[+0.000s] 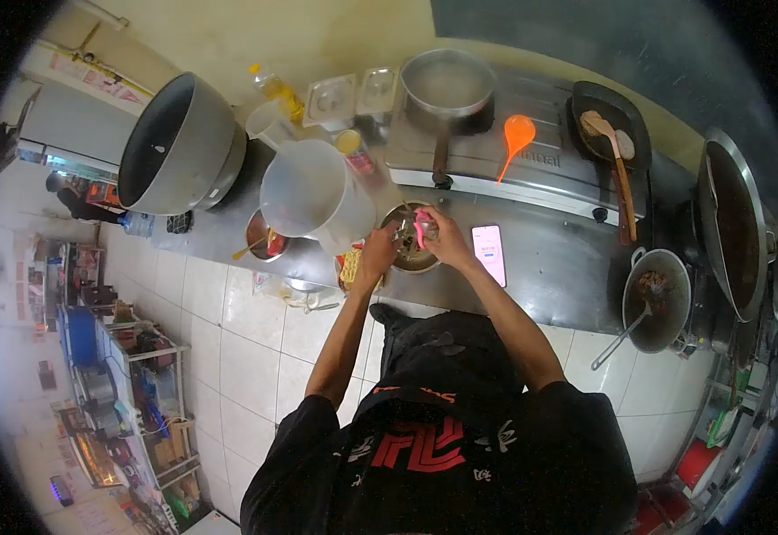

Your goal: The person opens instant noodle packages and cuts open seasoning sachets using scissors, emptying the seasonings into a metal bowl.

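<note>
My right hand (443, 241) is closed around what look like pink-handled scissors (421, 229), over a round metal bowl (423, 266) on the steel counter. At the bowl's left side, my left hand (379, 252) has its fingers closed. A small, pale or shiny piece shows between the two hands, but its kind is unclear. Dark bits lie in the bowl. Yellow noodles (350, 267) sit just left of my left hand, partly covered by it. To the right of the bowl lies a phone (489, 255) with a lit screen.
A large translucent pitcher (308, 192) stands left of the bowl. Behind is a gas stove (531, 183) with a saucepan (448, 85), an orange ladle (519, 134) and a black pan (585, 98). A wok-like pot (661, 334) sits at the right. Another person (81, 201) is far left.
</note>
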Tool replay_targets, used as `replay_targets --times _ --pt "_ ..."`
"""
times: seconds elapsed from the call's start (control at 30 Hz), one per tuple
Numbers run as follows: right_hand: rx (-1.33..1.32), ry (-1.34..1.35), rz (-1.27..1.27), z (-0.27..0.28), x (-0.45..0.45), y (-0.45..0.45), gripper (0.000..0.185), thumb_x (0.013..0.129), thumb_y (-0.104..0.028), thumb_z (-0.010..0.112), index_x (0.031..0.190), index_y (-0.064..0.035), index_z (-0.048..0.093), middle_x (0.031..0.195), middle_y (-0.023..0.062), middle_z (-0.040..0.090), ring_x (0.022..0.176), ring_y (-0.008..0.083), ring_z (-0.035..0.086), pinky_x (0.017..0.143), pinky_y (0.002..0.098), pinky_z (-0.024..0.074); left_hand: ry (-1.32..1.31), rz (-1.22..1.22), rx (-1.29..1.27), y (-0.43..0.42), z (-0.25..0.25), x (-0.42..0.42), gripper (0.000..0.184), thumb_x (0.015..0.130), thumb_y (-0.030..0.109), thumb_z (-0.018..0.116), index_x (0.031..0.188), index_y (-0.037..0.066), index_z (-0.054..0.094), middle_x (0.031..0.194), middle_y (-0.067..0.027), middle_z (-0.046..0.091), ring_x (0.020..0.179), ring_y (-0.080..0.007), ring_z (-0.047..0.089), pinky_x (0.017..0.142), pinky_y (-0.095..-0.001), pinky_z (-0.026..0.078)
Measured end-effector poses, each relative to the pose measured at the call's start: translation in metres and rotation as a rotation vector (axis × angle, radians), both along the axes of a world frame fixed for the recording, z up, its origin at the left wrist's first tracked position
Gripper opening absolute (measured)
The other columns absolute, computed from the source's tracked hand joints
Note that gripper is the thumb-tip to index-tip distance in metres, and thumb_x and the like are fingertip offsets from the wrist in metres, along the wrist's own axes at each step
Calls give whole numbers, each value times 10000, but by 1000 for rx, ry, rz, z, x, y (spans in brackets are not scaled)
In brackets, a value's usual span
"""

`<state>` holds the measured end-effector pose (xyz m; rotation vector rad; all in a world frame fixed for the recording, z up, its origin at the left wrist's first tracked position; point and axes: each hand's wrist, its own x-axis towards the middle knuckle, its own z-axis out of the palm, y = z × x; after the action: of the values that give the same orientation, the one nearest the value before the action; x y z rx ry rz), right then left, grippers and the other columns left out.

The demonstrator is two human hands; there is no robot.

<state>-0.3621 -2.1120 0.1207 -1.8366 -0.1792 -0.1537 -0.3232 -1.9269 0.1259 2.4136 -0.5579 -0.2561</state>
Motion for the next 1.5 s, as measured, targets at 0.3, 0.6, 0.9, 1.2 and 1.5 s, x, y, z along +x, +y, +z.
replay_targets --times 0.3,0.6,0.9,1.2,1.5 --pt "43 131 -168 -7 15 7 427 669 76 613 1079 -32 555 959 102 645 876 164 609 737 276 482 -8 -40 147 -9 4 6 387 701 39 644 1080 85 580 869 -249 628 840 -420 603 729 -483 493" --pt "57 183 -152 -16 11 -10 396 653 97 611 1026 -31 583 892 109 667 742 124 612 653 264 486 -14 0 99 -15 5 3 319 706 62 649 1023 58 618 881 -228 637 848 -397 615 730 -454 502" --pt "32 265 -168 -22 11 -11 346 653 66 664 980 -29 605 811 78 670 705 105 608 635 258 481 -59 3 -40 -18 -8 0 212 737 107 653 939 43 659 813 -217 636 774 -389 618 687 -457 497" --pt "151 242 -72 -25 10 -16 346 661 58 663 994 -13 598 805 47 658 697 91 600 615 247 481 -118 51 187 -20 6 -5 120 740 150 652 846 110 689 791 -203 622 775 -361 612 689 -448 492" --pt "185 259 -90 -42 7 -6 394 631 123 628 1000 -7 579 782 50 644 706 96 598 625 252 491 -144 124 24 -24 5 -15 136 727 148 681 858 116 704 820 -179 615 812 -338 597 717 -438 481"
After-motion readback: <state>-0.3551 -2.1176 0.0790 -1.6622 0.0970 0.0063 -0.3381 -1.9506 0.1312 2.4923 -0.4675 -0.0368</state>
